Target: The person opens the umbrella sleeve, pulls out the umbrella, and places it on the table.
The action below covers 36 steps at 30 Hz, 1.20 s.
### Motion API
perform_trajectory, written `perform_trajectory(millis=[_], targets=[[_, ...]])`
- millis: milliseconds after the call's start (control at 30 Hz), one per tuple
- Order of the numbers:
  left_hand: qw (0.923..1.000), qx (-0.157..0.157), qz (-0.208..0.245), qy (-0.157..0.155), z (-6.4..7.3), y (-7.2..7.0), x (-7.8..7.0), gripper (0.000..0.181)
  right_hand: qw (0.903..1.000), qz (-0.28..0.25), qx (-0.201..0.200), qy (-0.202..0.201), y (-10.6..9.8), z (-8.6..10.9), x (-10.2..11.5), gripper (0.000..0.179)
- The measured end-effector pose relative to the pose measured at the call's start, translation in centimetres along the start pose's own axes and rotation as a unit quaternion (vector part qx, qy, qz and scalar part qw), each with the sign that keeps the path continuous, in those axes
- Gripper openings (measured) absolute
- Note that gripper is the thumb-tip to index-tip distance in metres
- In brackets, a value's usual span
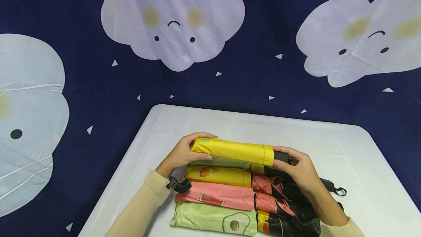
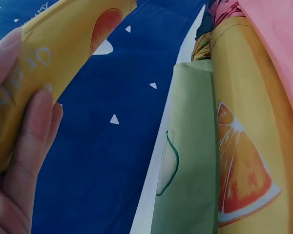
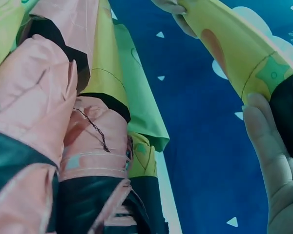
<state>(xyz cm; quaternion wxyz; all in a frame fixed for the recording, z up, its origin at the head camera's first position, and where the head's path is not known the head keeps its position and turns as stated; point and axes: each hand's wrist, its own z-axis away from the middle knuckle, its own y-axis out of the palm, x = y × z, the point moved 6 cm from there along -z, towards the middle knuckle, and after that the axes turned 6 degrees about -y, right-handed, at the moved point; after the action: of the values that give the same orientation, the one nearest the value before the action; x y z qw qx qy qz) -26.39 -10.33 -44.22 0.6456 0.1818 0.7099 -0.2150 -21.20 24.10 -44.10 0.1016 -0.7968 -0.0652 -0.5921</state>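
Note:
Both hands hold up a folded umbrella in a yellow sleeve (image 1: 235,150), roughly level above a row of other folded umbrellas. My left hand (image 1: 179,155) grips its left end, thumb and fingers on opposite sides. Around the right end, where a black part (image 3: 285,114) sticks out of the sleeve, curl the fingers of my right hand (image 1: 304,167). Below lie sleeved umbrellas side by side: a green one (image 2: 193,146) partly hidden, a yellow one with an orange slice (image 1: 230,177), a pink one with watermelon (image 1: 235,196) and a green one with an avocado (image 1: 200,217).
The row lies on a white-covered table (image 1: 263,120). A black handle with a loop (image 1: 329,185) juts out to the right of it. Behind the table hangs a dark blue cloth (image 1: 204,87) printed with clouds. A black wrist device (image 1: 179,184) sits on the left wrist.

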Motion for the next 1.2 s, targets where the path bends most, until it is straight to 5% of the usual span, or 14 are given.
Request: perform_trajectory(millis=[167, 633, 1200], targets=[[0.9998, -0.01, -0.016, 0.009, 0.2, -0.2, -0.1, 0.054, 0.9996, 0.026, -0.005, -0.006, 0.0, 0.1, 0.5, 0.041], [0.9974, -0.03, 0.023, 0.061, 1.9, -1.6, -1.5, 0.051, 0.9971, -0.069, 0.016, -0.027, -0.5, 0.2, 1.3, 0.039], [0.9966, -0.066, 0.033, 0.038, 2.9, -4.7, -1.3, 0.047, 0.992, -0.117, 0.005, -0.046, -3.7, 1.5, 1.6, 0.037]])
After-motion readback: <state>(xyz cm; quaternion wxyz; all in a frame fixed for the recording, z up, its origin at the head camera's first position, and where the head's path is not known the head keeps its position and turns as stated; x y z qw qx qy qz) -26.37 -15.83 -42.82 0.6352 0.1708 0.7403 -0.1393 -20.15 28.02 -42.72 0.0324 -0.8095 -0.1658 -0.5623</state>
